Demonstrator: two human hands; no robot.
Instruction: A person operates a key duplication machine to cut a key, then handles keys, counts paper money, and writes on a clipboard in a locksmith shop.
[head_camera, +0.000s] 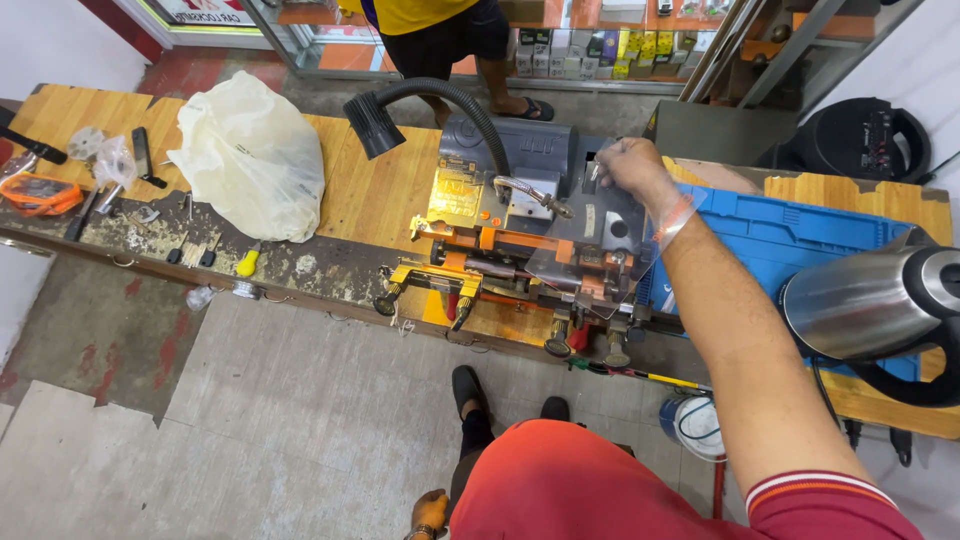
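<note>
Red short sleeve (800, 500) with white-striped cuff, orange wristband (675, 222), red shorts (590, 485), seemingly dark shoes (468, 388)

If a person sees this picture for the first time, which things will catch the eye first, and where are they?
First comes the orange and grey key-cutting machine at the middle of the wooden bench, with the right hand reaching to its top right corner. Then the crumpled white plastic bag on the bench to the left, and the shiny steel kettle at the right edge.

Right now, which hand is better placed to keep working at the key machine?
The right hand: it is already up at the key machine, fingers pinched at its top. The left hand hangs low by the leg, away from the bench.
</note>
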